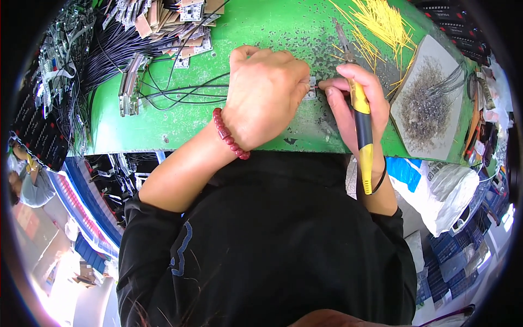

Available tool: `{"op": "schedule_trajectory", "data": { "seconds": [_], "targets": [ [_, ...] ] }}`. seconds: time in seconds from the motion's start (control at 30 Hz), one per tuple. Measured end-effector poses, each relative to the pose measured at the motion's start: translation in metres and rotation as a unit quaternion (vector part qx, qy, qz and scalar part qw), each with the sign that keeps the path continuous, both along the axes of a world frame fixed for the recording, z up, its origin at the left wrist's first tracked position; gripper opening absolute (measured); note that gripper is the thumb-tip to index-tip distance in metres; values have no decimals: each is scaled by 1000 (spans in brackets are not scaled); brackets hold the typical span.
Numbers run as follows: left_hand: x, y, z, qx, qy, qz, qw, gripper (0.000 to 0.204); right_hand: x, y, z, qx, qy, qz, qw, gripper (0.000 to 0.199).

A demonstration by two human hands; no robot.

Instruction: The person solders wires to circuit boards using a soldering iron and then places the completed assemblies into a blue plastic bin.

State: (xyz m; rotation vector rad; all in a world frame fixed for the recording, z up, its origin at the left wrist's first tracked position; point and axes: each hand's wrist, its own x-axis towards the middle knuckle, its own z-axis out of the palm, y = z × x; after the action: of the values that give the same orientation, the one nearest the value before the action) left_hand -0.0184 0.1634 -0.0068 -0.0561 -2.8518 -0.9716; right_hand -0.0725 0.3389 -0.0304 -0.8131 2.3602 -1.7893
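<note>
Partly hidden, a small pale board (pixel 311 94) shows beside the left hand (pixel 267 90).

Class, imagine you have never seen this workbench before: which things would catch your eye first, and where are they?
Probably the yellow-and-black soldering iron in the right hand, its tip pointing away from the person. Next, the loose pile of thin yellow strands at the far right of the worn green bench. Then the dark red bead bracelet on the left wrist.
</note>
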Motion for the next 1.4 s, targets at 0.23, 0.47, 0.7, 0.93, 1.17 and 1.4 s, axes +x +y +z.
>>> {"op": "schedule_trajectory", "data": {
  "seconds": [0.23, 0.47, 0.7, 0.93, 1.17, 1.4],
  "targets": [
    [1, 0, 0, -3, 8, 3, 1000, 5, -4, -3, 5, 6, 30, 10, 999, 39],
    [1, 1, -1, 6, 5, 8, 1000, 4, -2, -5, 4, 5, 18, 14, 1000, 37],
    [0, 1, 0, -3, 11, 7, 1000, 4, -7, -3, 4, 8, 69, 33, 997, 28],
    [-6, 1, 1, -55, -10, -4, 998, 5, -8, 31, 12, -66, -104, -9, 992, 63],
    [-15, 1, 4, -80, -36, -33, 996, 5, -4, 55, -5, -214, -146, -73, 963, 32],
    [-20, -2, 6, -84, -63, -60, 993, 6, -1, 57, -2, -170, -175, -60, 968, 19]
  ]
}}
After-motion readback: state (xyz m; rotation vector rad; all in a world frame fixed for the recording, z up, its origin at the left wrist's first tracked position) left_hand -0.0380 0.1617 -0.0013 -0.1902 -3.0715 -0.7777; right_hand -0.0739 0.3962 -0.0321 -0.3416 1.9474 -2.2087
